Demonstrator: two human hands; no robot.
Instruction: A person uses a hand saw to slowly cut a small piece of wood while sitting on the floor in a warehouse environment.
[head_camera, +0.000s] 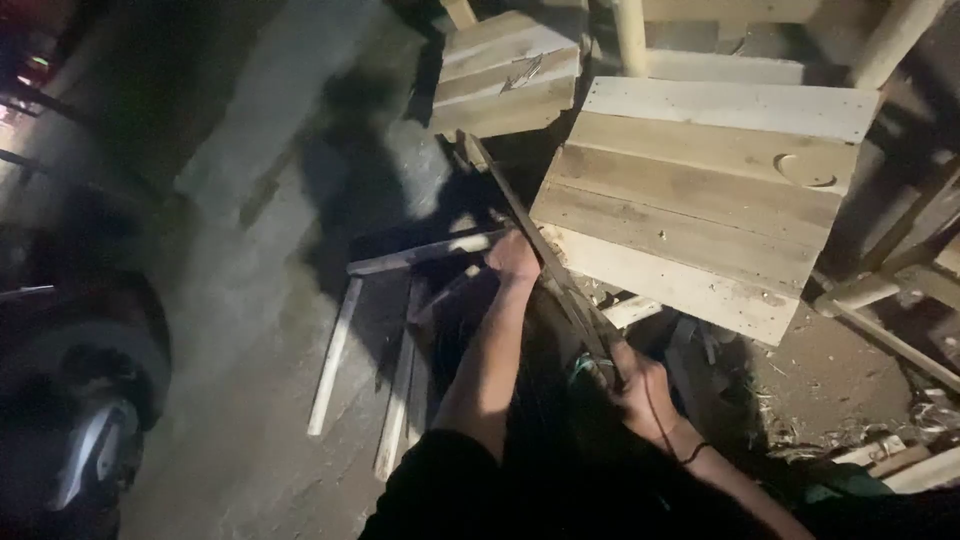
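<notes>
A concrete floor fills the left half of the view, dim and streaked with shadow. At two o'clock sits a large plank panel of pale boards, tilted, with a round knot mark near its right edge; a smaller plank panel lies at twelve o'clock, just beyond it. At seven o'clock loose wooden slats lie on the floor, well apart from the panels. A long dark strip runs diagonally from centre toward five o'clock, along the large panel's lower left edge. The left hand, at centre, has its fingers curled round the strip's upper part; the right hand, at five o'clock, is clenched on its lower end.
</notes>
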